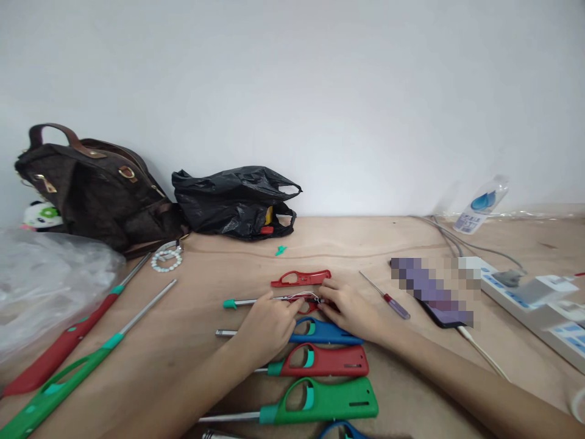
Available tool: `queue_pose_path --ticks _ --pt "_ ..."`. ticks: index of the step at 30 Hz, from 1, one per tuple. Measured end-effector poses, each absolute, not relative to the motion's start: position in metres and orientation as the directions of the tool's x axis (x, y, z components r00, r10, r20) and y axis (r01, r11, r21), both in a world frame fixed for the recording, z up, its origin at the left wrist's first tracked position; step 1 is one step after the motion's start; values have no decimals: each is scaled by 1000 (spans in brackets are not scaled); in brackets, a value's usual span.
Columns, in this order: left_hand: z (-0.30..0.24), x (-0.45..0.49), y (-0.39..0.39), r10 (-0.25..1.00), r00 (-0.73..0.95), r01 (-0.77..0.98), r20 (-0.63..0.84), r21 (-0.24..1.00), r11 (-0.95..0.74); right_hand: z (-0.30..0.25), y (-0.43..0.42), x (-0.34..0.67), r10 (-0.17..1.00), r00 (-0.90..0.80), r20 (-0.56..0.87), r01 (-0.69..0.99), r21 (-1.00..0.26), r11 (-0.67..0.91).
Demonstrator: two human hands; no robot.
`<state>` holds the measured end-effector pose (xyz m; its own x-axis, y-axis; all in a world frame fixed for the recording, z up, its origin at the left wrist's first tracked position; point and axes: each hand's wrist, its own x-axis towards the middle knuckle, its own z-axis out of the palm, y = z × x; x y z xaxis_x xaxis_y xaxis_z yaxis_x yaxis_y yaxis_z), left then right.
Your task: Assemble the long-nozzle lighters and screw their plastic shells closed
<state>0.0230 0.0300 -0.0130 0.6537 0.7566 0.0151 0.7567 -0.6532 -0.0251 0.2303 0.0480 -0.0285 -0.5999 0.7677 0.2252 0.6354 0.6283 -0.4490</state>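
An opened red long-nose lighter [307, 308] lies between my hands, with thin white wires [299, 295] and a small dark part inside its handle. A teal piece [229, 303] sits at the tip of its metal rod. My left hand [273, 318] is closed on the handle's front, thumb and forefinger pressed to it. From the other side, the fingers of my right hand [350, 306] pinch the lighter's rear end near the wires. The separate red casing half [301, 278] rests just beyond. Nearer me are a blue lighter [331, 331], a red lighter [336, 361] and a green lighter [338, 399].
A screwdriver [395, 306] and a phone [445, 320] on a cable lie right, near a power strip [525, 311] and bottle [482, 204]. A black plastic bag [228, 201], backpack [100, 189], bracelet [166, 260], clear plastic [50, 280] and long lighters [86, 366] are left.
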Motion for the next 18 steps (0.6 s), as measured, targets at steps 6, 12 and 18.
queue_pose_path --ticks 6,12,18 --pt "-12 21 30 761 649 761 -2 -9 -649 -31 46 229 753 -616 230 674 -342 655" --pt "-9 26 30 788 615 788 -38 -18 -615 -34 46 227 708 -656 261 669 -232 706" --pt "-8 35 31 837 542 836 -80 -56 -547 -31 47 227 699 -671 249 666 -213 715"
